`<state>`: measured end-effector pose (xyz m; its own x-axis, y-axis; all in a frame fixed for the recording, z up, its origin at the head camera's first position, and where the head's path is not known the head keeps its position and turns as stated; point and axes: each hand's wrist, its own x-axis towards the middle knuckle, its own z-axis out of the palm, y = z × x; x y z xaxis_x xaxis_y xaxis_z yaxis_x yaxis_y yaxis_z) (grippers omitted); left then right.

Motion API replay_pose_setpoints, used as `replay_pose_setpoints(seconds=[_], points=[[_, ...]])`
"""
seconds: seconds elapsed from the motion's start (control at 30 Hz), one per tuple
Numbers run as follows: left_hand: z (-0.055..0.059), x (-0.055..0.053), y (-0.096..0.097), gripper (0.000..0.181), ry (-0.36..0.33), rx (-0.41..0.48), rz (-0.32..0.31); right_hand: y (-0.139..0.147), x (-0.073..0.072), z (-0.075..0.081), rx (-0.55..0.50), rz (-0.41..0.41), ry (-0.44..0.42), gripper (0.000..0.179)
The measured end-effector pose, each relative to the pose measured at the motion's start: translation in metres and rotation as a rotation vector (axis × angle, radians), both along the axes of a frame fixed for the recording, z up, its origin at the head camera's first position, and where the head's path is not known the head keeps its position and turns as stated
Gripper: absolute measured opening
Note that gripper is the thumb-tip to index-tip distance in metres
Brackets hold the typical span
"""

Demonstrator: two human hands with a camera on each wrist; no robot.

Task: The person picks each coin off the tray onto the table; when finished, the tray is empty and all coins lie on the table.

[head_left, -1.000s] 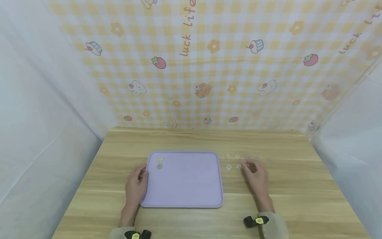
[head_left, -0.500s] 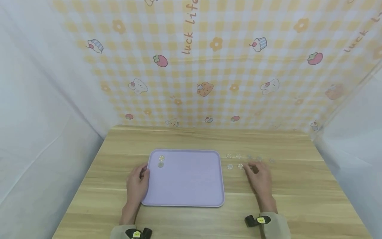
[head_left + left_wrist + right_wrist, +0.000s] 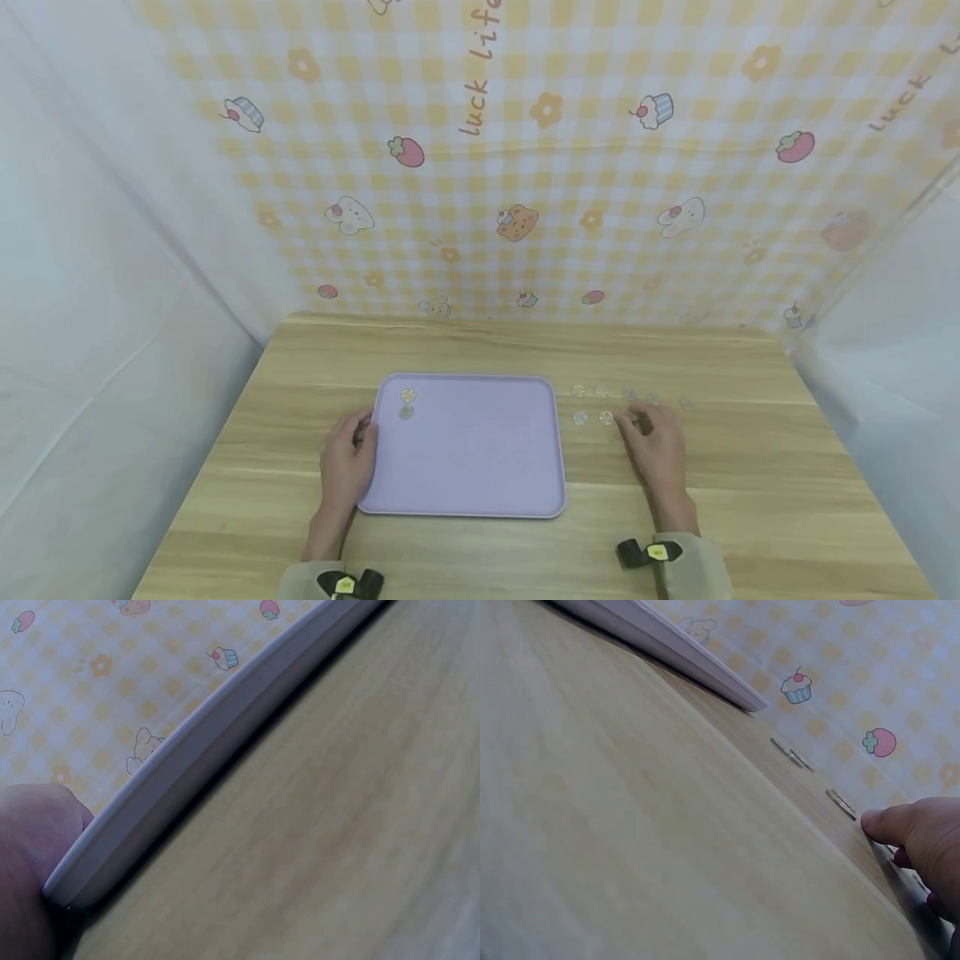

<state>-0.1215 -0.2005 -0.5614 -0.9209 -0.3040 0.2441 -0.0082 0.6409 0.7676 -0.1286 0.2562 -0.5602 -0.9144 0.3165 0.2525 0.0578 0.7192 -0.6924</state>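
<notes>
My left hand (image 3: 347,462) grips the left edge of a lilac tray (image 3: 465,450), the thumb along its rim; in the left wrist view the hand (image 3: 34,840) shows at the tray's corner. Two coin-like discs, one gold-toned (image 3: 408,396) and one greyish (image 3: 406,412), lie at the tray's upper left. Right of the tray, my right hand (image 3: 658,446) has its thumb and bent forefinger down at the table, just right of a shiny disc (image 3: 606,418). In the right wrist view the thumb (image 3: 889,823) reaches close to that disc; I cannot tell whether the fingertips pinch another.
Several more clear or silvery discs lie in two rows on the wooden table (image 3: 480,550), such as the back-row disc (image 3: 577,391) and the front-row disc (image 3: 580,418). A far-right disc (image 3: 686,403) lies beyond my right hand. A yellow checked cloth (image 3: 450,167) hangs behind the table.
My right hand has drawn slightly right and back, uncovering the shiny front-row disc and back-row discs. The left hand stays on the tray; the view has shifted a little.
</notes>
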Motion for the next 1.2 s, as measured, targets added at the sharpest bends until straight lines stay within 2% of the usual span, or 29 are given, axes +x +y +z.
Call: replay_pose_setpoints(seconds=[0.47,0.97,1.2], points=[[0.0003,-0.0004,0.0002,0.026,-0.005,0.01,-0.001,0.0052,-0.0016,-0.0039,-0.007,0.043,-0.036,0.033],[0.0016,0.0,0.0004,0.027,-0.008,0.011,0.005,0.0053,-0.001,-0.002,-0.024,0.029,-0.063,0.033],[0.0031,0.0007,0.001,0.027,-0.035,0.004,0.007,0.0041,-0.0004,0.0007,-0.013,0.019,-0.045,0.024]])
